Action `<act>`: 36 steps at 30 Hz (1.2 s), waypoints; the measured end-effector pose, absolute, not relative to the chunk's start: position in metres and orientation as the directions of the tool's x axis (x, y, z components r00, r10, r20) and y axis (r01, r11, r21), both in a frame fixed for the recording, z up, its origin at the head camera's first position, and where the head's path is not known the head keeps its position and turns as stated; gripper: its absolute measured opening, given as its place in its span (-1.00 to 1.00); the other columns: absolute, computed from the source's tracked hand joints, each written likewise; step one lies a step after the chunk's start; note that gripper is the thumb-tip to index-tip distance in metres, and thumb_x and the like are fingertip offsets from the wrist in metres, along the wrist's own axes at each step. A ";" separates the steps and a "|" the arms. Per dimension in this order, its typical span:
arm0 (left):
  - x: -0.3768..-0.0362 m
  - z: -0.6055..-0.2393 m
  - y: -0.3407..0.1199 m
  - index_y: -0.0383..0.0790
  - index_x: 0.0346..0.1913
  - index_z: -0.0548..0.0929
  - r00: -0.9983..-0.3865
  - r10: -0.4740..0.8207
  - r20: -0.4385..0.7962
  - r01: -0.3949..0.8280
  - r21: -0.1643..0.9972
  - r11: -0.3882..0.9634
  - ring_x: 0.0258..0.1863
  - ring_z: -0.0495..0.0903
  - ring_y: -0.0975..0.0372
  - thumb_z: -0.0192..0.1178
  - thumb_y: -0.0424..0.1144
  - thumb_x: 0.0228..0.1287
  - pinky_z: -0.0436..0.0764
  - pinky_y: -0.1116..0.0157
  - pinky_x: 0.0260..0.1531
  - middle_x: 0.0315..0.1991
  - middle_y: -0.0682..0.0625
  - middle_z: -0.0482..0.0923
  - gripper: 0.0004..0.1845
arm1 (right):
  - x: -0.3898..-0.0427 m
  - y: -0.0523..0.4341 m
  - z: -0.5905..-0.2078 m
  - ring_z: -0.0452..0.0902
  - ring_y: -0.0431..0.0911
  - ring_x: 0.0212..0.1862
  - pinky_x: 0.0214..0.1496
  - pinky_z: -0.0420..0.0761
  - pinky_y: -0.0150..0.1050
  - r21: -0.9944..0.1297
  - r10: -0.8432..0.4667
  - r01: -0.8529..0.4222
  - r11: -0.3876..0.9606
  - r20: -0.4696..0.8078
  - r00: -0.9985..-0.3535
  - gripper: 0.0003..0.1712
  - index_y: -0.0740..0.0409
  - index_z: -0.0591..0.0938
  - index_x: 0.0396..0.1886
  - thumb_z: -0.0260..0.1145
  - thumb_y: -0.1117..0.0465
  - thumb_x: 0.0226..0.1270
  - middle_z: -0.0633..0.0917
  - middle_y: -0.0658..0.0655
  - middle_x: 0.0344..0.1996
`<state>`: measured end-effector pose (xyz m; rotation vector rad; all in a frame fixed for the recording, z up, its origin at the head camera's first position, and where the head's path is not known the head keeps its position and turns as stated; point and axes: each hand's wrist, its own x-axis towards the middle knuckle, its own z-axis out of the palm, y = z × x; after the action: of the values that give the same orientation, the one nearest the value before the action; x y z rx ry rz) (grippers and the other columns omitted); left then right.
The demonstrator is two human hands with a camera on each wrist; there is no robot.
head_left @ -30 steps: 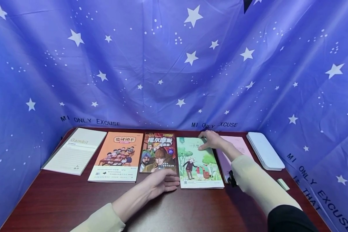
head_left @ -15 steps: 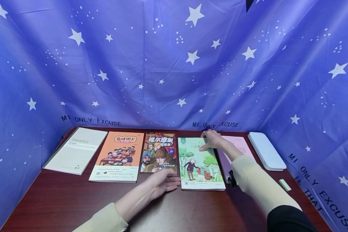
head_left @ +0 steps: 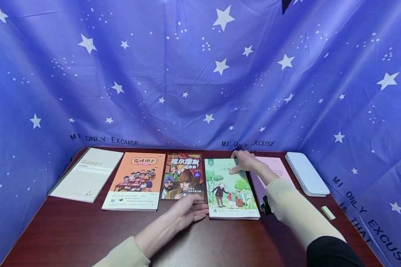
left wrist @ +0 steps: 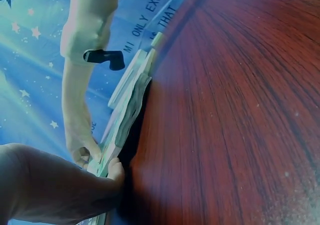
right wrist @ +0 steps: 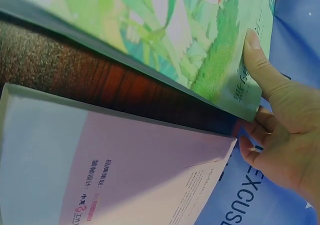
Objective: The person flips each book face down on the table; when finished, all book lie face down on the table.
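Note:
A green picture book (head_left: 228,185) lies flat on the dark wooden table (head_left: 87,233); it also shows as the green book (right wrist: 175,40) in the right wrist view. My right hand (head_left: 245,161) pinches its far right corner, thumb on the cover and fingers under the edge, seen close as the right hand (right wrist: 280,115). My left hand (head_left: 188,209) rests on the table with relaxed fingers touching the book's near left corner. In the left wrist view the left hand (left wrist: 60,190) meets the book's edge (left wrist: 127,117).
A pink booklet (head_left: 277,167) lies just right of the green book, with a white case (head_left: 305,172) and a small eraser (head_left: 328,212) beyond. To the left lie a detective book (head_left: 183,176), an orange book (head_left: 135,181) and a Gambit notebook (head_left: 88,174). Blue star cloth (head_left: 200,74) walls three sides.

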<state>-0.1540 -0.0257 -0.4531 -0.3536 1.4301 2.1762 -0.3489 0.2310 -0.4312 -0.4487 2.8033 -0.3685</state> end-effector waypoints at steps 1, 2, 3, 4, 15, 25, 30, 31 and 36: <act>-0.154 -0.453 -0.025 -0.63 0.23 0.34 -0.839 0.266 -0.475 -0.541 0.779 -0.318 0.27 0.54 -0.32 -0.04 -0.34 0.45 0.42 -0.18 0.46 0.27 -0.63 0.38 -0.56 | -0.349 0.231 -0.431 0.31 0.36 0.42 0.54 0.12 0.46 -0.296 -0.336 -0.262 0.918 -0.233 -0.913 -0.07 0.25 0.49 0.33 0.65 -0.09 0.05 0.53 0.36 0.36; -0.154 -0.453 -0.025 -0.63 0.23 0.35 -0.841 0.262 -0.474 -0.539 0.779 -0.319 0.24 0.57 -0.29 -0.03 -0.34 0.45 0.42 -0.17 0.47 0.26 -0.62 0.40 -0.56 | -0.349 0.230 -0.431 0.30 0.36 0.43 0.55 0.10 0.47 -0.303 -0.337 -0.260 0.917 -0.237 -0.911 -0.07 0.25 0.49 0.34 0.65 -0.09 0.06 0.52 0.36 0.37; -0.153 -0.453 -0.025 -0.64 0.23 0.36 -0.842 0.258 -0.474 -0.537 0.781 -0.319 0.20 0.60 -0.24 -0.03 -0.34 0.45 0.42 -0.16 0.46 0.24 -0.60 0.43 -0.56 | -0.348 0.230 -0.431 0.30 0.37 0.44 0.54 0.09 0.49 -0.304 -0.340 -0.263 0.916 -0.237 -0.910 -0.07 0.25 0.48 0.34 0.64 -0.09 0.07 0.52 0.36 0.37; -0.153 -0.452 -0.025 -0.64 0.22 0.37 -0.844 0.253 -0.473 -0.535 0.782 -0.320 0.15 0.62 -0.20 -0.02 -0.34 0.45 0.43 -0.15 0.46 0.20 -0.57 0.47 -0.57 | -0.348 0.230 -0.430 0.29 0.38 0.45 0.54 0.07 0.51 -0.306 -0.344 -0.266 0.914 -0.238 -0.908 -0.07 0.25 0.48 0.34 0.64 -0.09 0.08 0.51 0.37 0.38; -0.151 -0.450 -0.026 -0.45 -0.02 0.47 -0.845 0.282 -0.455 -0.530 0.781 -0.330 0.12 0.63 -0.16 0.02 -0.37 0.39 0.47 -0.20 0.41 0.03 -0.34 0.53 -0.79 | -0.347 0.237 -0.424 0.46 0.27 0.34 0.30 0.56 0.20 -0.338 -0.408 -0.316 0.887 -0.250 -0.878 -0.11 0.25 0.48 0.34 0.62 -0.08 0.12 0.54 0.36 0.34; -0.154 -0.442 -0.038 -0.42 0.00 0.58 -0.886 0.250 -0.391 -0.457 0.829 -0.324 -0.15 0.67 0.18 0.10 -0.38 0.39 0.69 0.07 0.12 -0.14 -0.12 0.72 -0.78 | -0.346 0.245 -0.413 0.49 0.30 0.32 0.25 0.60 0.20 -0.380 -0.467 -0.369 0.848 -0.207 -0.860 -0.11 0.26 0.50 0.36 0.56 -0.16 0.18 0.54 0.39 0.34; -0.156 -0.438 -0.047 -0.59 0.34 0.40 -0.909 0.212 -0.359 -0.409 0.868 -0.281 -0.26 0.63 0.27 0.19 -0.55 0.22 0.65 0.25 0.04 -0.02 -0.20 0.71 -0.42 | -0.341 0.250 -0.410 0.56 0.24 0.24 0.15 0.65 0.13 -0.439 -0.472 -0.361 0.822 -0.173 -0.864 -0.25 0.17 0.56 0.30 0.50 -0.16 0.26 0.62 0.31 0.26; -0.157 -0.437 -0.050 -0.61 0.38 0.35 -0.911 0.213 -0.352 -0.402 0.873 -0.276 -0.28 0.63 0.28 0.19 -0.58 0.19 0.64 0.27 0.02 0.03 -0.23 0.70 -0.35 | -0.339 0.251 -0.409 0.58 0.22 0.23 0.14 0.66 0.11 -0.451 -0.468 -0.356 0.818 -0.164 -0.868 -0.28 0.15 0.57 0.29 0.49 -0.16 0.27 0.64 0.29 0.24; -0.165 -0.432 -0.063 -0.63 0.46 0.23 -0.920 0.233 -0.314 -0.375 0.876 -0.302 -0.23 0.66 0.29 0.14 -0.68 0.12 0.67 0.38 -0.08 0.16 -0.35 0.65 -0.24 | -0.331 0.253 -0.407 0.65 -0.01 -0.13 -0.05 0.64 -0.11 -0.561 -0.438 -0.304 0.770 -0.119 -0.891 -0.50 0.06 0.67 0.16 0.44 -0.11 0.36 0.77 0.17 -0.04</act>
<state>-0.1645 -0.0626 -0.4315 -0.1789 1.5734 2.2622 -0.3307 0.2535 -0.4069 -0.5811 2.7224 -0.8007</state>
